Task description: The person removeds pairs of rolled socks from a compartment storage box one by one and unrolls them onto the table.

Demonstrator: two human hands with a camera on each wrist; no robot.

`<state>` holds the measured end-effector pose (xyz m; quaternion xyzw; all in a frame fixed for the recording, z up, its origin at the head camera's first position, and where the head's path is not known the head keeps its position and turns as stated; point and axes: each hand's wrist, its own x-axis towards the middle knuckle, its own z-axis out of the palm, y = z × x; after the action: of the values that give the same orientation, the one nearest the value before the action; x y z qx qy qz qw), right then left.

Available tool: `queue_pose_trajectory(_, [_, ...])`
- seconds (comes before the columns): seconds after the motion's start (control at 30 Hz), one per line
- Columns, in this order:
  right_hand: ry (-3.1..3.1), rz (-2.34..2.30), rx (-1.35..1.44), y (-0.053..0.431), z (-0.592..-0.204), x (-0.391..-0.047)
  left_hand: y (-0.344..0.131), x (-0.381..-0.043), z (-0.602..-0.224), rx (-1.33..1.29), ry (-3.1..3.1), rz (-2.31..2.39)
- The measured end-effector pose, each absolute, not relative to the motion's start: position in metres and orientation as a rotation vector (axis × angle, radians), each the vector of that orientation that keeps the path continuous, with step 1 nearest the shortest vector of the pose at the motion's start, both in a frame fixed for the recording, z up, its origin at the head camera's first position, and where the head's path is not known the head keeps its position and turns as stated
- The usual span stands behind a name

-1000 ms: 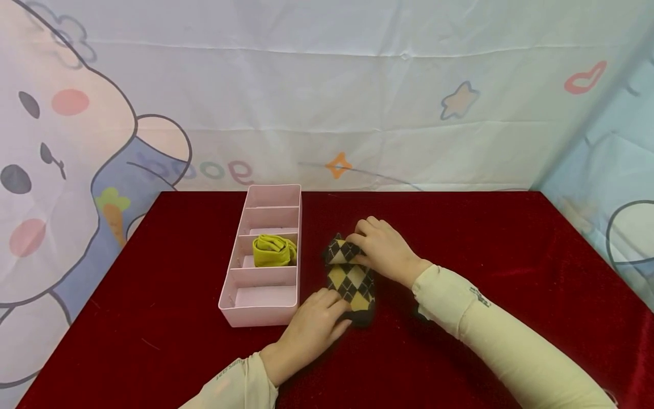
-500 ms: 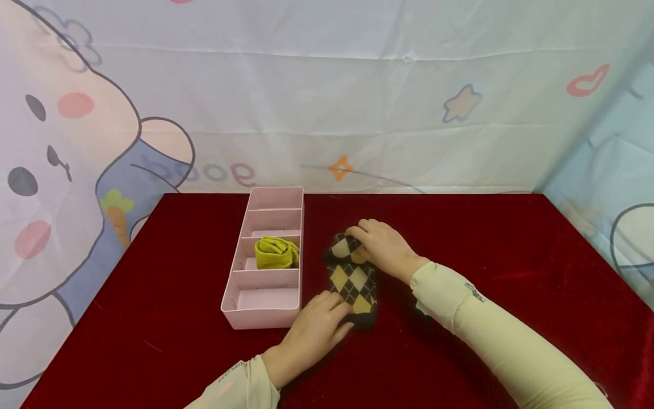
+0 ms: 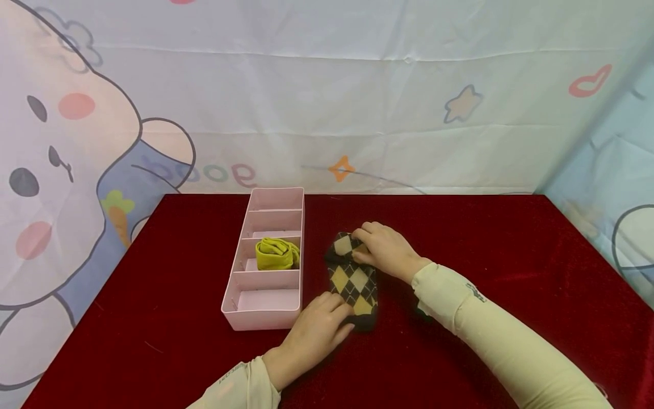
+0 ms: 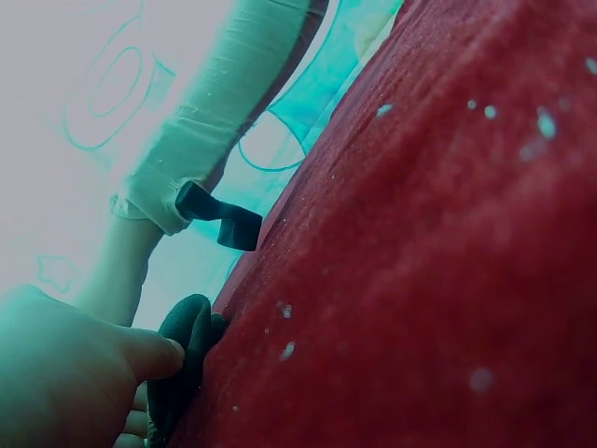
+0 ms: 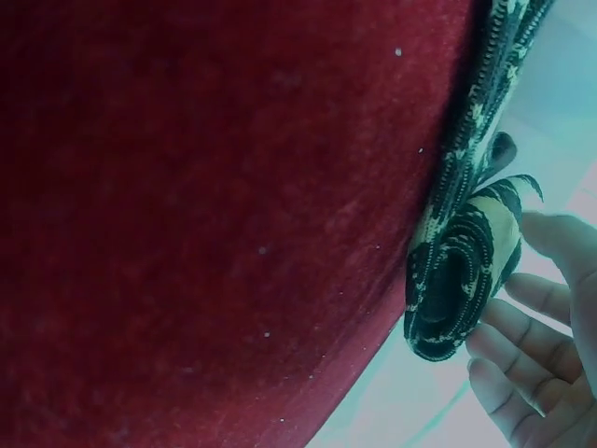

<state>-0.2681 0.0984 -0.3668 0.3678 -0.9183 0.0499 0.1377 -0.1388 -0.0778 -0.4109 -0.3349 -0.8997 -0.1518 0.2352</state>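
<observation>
An argyle sock in black, yellow and cream lies on the red cloth, its far end rolled over into a thick coil. My right hand grips this coil from the right; the right wrist view shows the rolled layers with thumb and fingers around them. At the near end, my left hand holds the dark edge of the sock between thumb and fingers. The left wrist view shows that thumb on the dark fabric. The left fingertips partly cover the sock's near left corner.
To the left stands a pink divided box, its near right corner close to my left hand. A rolled yellow-green cloth item sits in one compartment. Behind the red table hangs a cartoon-printed cloth. A black strap hangs at the right sleeve.
The rolled end has turned over slightly, showing more of a cream diamond, with the right fingers shifting on it. My left hand stays at the near end. The view has shifted slightly.
</observation>
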Motion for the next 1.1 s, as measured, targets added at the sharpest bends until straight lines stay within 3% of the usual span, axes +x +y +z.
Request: queue_pose_trajectory(1.1, [-2.59,0.05,1.124,0.107,-0.361,-0.278,-0.079,-0.139,-0.41,-0.944,-2.464,-0.387])
